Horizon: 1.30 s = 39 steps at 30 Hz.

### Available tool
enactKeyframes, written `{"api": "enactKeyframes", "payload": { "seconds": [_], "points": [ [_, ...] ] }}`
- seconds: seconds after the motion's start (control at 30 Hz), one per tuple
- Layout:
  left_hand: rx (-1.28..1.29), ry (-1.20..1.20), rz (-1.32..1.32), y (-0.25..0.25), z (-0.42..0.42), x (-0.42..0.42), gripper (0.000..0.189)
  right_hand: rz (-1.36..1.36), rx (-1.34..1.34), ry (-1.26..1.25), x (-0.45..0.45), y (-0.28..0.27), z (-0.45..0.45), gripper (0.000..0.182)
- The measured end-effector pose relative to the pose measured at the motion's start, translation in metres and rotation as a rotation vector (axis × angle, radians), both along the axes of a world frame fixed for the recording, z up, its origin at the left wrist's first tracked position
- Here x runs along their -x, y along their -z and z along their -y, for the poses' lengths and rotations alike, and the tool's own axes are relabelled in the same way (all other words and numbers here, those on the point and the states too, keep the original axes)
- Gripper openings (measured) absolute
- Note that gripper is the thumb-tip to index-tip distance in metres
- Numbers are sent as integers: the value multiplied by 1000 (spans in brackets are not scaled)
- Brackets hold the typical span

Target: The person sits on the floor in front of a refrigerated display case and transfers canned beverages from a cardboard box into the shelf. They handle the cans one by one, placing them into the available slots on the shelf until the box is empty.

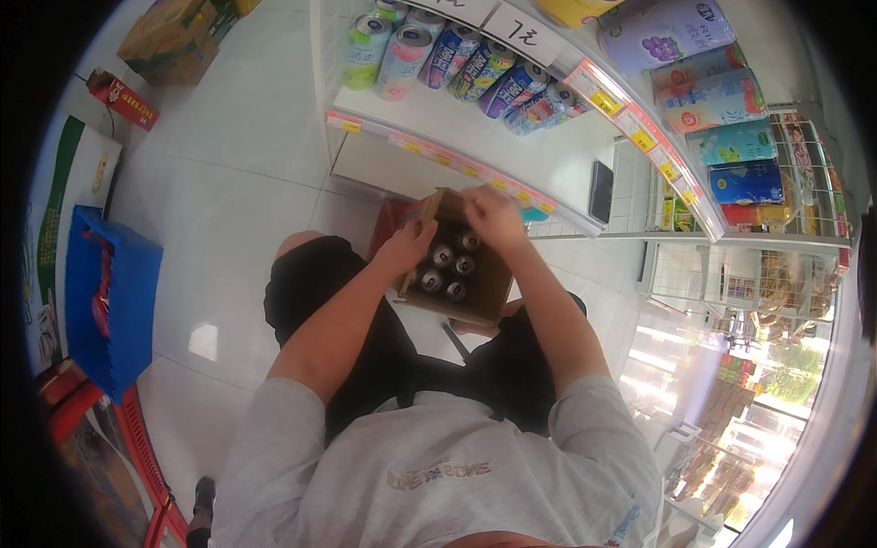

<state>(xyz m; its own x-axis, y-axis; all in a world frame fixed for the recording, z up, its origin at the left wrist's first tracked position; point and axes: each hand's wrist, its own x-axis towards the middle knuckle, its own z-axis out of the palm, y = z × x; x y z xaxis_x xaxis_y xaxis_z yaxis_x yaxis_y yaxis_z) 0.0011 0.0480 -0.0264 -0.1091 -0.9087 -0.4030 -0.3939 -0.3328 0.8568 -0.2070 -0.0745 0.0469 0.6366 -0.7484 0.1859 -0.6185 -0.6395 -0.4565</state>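
An open cardboard carton (488,305) stands on the floor between my knees, with several upright drink cans (442,256) inside, their metal tops facing up. My left hand (410,248) grips the carton's left edge by a raised flap (430,205). Over the carton's far right part is my right hand (492,214), with fingers bent and slightly blurred. Whether it holds anything cannot be made out. Just beyond the carton runs the lowest white shelf (473,133), where a row of colourful cans (483,68) stands towards the back.
A smartphone (601,192) lies at the shelf's right end. Price-tag strips (644,140) edge the upper shelf, which carries larger cans (733,144). To the left are a blue bin (127,294), a red crate (140,438) and cardboard boxes (168,41). Another person's foot (204,496) shows at lower left.
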Motion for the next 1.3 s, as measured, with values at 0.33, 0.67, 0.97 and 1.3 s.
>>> {"api": "enactKeyframes", "payload": {
  "seconds": [0.33, 0.67, 0.97, 1.3],
  "points": [
    [14, 207, 91, 1, 8, -6, 63, 114, 583, 379, 19, -92, 141, 65],
    [18, 203, 101, 7, 4, -5, 62, -9, 125, 632, 31, -120, 92, 69],
    [275, 255, 278, 56, 2, 1, 68, 255, 150, 274, 44, -100, -28, 59],
    [185, 197, 191, 34, 3, 2, 60, -443, 27, -170, 14, -2, -52, 52]
  ]
}}
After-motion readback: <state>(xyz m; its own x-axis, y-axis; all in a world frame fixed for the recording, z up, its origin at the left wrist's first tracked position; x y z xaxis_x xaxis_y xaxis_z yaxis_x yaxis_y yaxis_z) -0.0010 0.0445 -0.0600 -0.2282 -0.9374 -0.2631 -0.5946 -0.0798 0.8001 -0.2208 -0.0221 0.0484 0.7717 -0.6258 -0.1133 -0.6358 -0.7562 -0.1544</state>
